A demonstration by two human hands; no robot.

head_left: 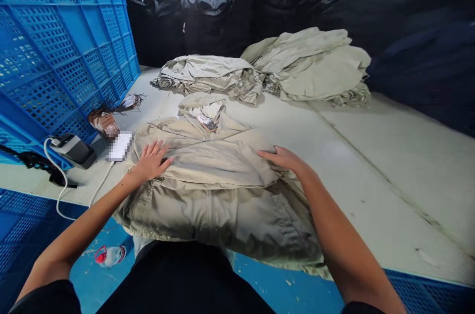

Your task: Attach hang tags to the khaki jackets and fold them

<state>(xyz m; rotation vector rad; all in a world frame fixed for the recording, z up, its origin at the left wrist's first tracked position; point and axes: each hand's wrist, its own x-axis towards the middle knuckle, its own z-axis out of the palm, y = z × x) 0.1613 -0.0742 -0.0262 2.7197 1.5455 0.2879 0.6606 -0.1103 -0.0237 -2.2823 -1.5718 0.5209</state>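
khaki jacket [218, 210] lies lengthwise, collar end [202, 103] pointing forward.

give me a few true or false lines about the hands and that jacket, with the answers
The left hand rests open on the beige jacket. True.
The right hand grips a pair of scissors. False: it lies open on the jacket, holding nothing.
A blue plastic crate stands to the left of the jacket. True.
A red-capped bottle stands on the jacket. False: it is down on the blue surface, off the jacket.
More beige garments lie heaped beyond the jacket. True.
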